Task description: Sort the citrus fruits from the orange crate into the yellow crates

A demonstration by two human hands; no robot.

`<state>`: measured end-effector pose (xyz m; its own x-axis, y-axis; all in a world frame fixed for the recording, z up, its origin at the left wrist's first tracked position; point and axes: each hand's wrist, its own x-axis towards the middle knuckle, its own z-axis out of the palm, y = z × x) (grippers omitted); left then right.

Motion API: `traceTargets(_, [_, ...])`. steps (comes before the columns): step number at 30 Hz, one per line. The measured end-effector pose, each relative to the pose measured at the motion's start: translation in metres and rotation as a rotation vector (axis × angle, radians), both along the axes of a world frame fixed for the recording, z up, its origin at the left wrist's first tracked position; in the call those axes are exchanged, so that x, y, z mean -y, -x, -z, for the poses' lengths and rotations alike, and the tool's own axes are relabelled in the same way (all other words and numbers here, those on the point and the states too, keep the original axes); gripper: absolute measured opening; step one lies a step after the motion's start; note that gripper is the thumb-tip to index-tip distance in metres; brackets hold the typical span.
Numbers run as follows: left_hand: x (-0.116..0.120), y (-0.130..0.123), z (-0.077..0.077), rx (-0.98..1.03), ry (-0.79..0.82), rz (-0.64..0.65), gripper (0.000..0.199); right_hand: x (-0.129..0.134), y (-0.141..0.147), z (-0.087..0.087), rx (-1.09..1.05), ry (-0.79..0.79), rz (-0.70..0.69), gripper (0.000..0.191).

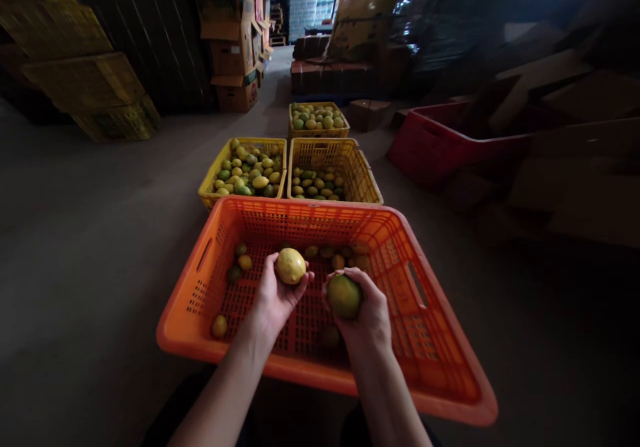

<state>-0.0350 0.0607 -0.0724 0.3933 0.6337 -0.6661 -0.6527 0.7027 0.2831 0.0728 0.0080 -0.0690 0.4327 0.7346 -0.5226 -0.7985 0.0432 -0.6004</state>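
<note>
My left hand (280, 294) holds a pale yellow fruit (291, 266) in its upturned palm, fingers curled under it. Close by on the right, my right hand (367, 307) grips a darker green fruit (345, 296). Both hands are above a large orange crate (295, 365) with slotted walls. Inside that crate, several yellow and green fruits lie along the far side and at the left, among them a yellow one (219, 326) near the left front corner. The two held fruits do not touch each other.
Beyond the orange crate stand a yellow crate full of fruit (212, 179), a partly filled one (365, 170) and a third (319, 134) farther back. A red bin (425, 144) stands right. Yellow crates (87, 84) and cardboard boxes (235, 94) are stacked behind.
</note>
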Motion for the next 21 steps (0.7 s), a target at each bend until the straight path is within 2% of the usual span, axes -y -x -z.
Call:
traceTargets(6, [0.0016,0.0005,-0.0037,-0.114,-0.123,-0.053,0.024,-0.0015,-0.0011,0.0012,-0.006,0.009,0.022,0.012])
traceTargets(14, [0.0030,0.0021,-0.0061,-0.107,-0.131,-0.025,0.024,-0.0031,-0.0006,-0.0044,-0.133,0.062,0.003,0.009])
traceTargets(21, [0.0057,-0.0023,-0.0037,-0.080,-0.117,0.004,0.024,-0.0024,-0.0061,-0.0030,-0.289,0.095,-0.119,0.009])
